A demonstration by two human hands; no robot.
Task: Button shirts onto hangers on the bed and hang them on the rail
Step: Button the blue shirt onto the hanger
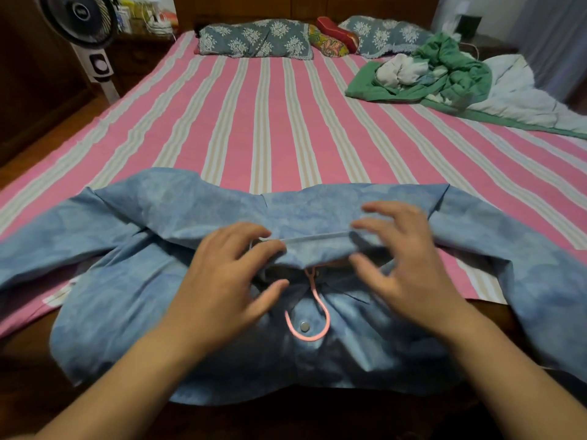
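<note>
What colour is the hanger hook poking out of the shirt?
Pink; the hanger hook shows best in the head view.

The shirt (158, 223) lies across the bed's (254, 122) near edge, 2 pillows (254, 39) behind, fan (85, 23) left.

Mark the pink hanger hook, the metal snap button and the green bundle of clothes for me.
pink hanger hook (320, 308): head view, on the right side of the curved hook.
metal snap button (305, 326): head view, its centre, on the blue shirt.
green bundle of clothes (451, 63): head view, on its crumpled green top.
</note>
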